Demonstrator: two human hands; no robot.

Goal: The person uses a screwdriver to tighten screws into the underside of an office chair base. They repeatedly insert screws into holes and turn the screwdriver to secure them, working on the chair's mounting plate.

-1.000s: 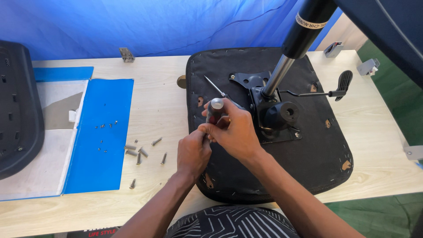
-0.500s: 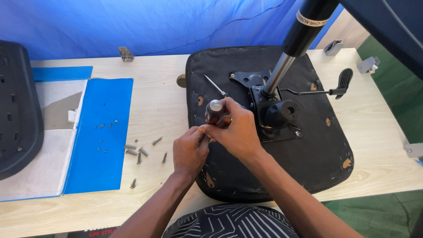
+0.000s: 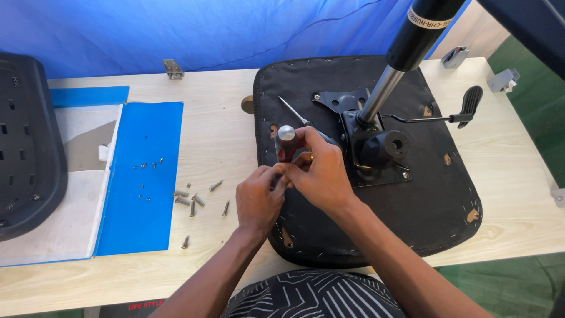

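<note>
Upturned seat pan (image 3: 412,235) on table (image 3: 223,106): looks bulky, rigid, heavy; best gripped by rim. Screwdriver (image 3: 288,141) over seat's left part: stiff, light, smooth handle, take by handle. Right hand (image 3: 321,174) fingers clamped round handle, wrist bent inward. Left hand (image 3: 259,197) fingertips pinched together below handle; pinched item hidden. Loose screws (image 3: 197,200) nearby: tiny, roll easily.

— What's different since a second ago?
— The right hand (image 3: 321,174) has tipped the screwdriver (image 3: 286,143) a little more upright.
— And the left hand (image 3: 259,197)?
— Its fingertips have drawn in tight against the right hand's, by the handle.
</note>
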